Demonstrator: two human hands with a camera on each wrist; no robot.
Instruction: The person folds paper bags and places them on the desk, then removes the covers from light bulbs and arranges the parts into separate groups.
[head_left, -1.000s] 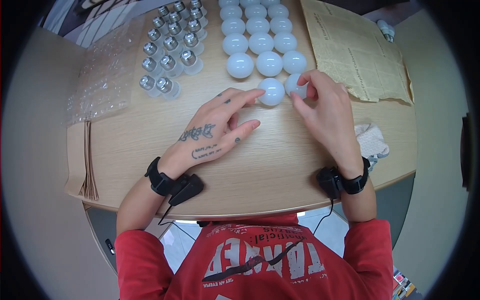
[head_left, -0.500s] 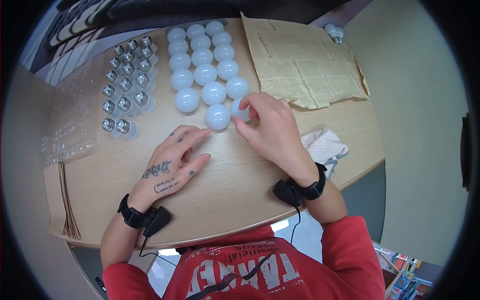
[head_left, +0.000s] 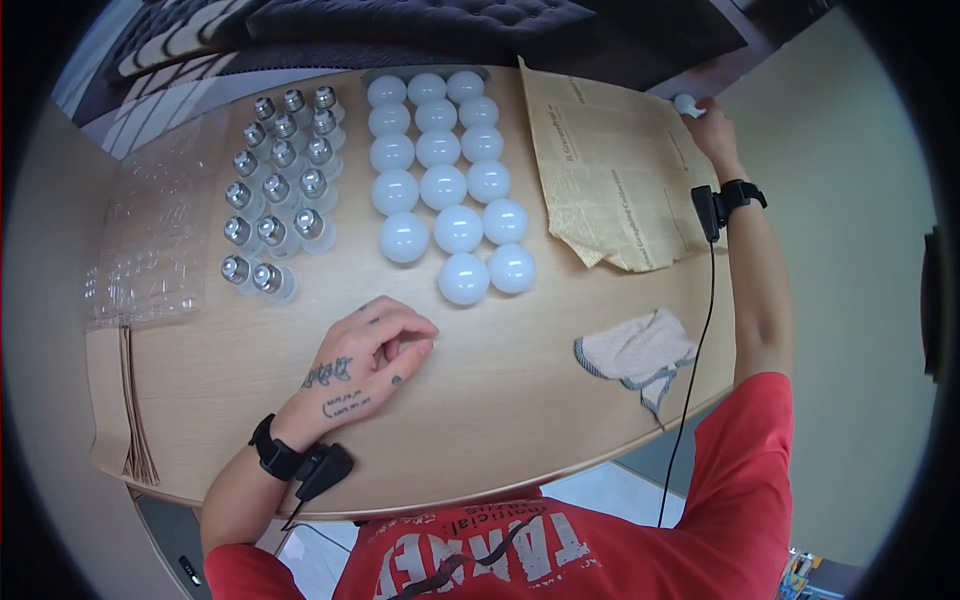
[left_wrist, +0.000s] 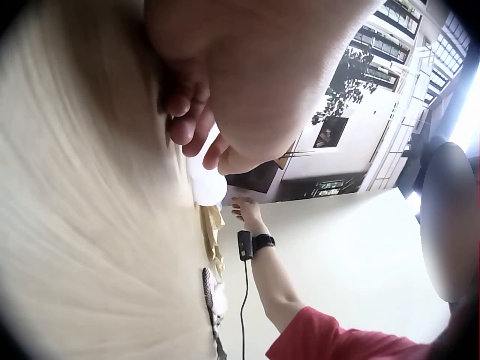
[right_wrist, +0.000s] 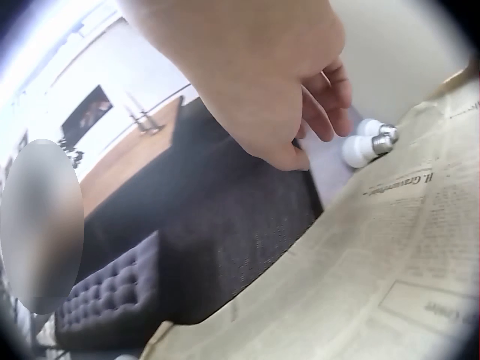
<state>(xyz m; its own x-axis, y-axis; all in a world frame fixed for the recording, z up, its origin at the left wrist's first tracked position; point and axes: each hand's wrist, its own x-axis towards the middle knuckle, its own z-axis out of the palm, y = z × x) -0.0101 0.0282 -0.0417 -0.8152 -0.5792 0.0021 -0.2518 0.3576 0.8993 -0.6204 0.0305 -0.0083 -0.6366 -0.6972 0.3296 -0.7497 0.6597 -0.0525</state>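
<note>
My left hand (head_left: pixel 355 370) rests on the table with loosely bent fingers, holding nothing; the left wrist view shows its fingertips near the tabletop. The right hand (head_left: pixel 718 138) is stretched out to the far right corner, beside a small white bulb (head_left: pixel 687 104). Seen from the right wrist, two small bulbs with silver screw bases, the nearer bulb (right_wrist: pixel 358 151) and another bulb (right_wrist: pixel 367 126), lie by the paper's edge. The fingers of my right hand (right_wrist: pixel 300 90) are bent just beside them, with a gap visible and nothing held.
White globe bulbs (head_left: pixel 438 148) stand in rows at the table's middle. Left of them are bulbs with silver bases upward (head_left: pixel 276 187). Also there: brown printed paper (head_left: pixel 620 160), a cloth (head_left: pixel 640 350), clear plastic packaging (head_left: pixel 150 240) and folded brown paper (head_left: pixel 115 400).
My right hand has left the front globe bulb and moved far right to the small bulbs. The left hand has drawn back from the globes, its thumb and index finger closer together. The head view has shifted.
</note>
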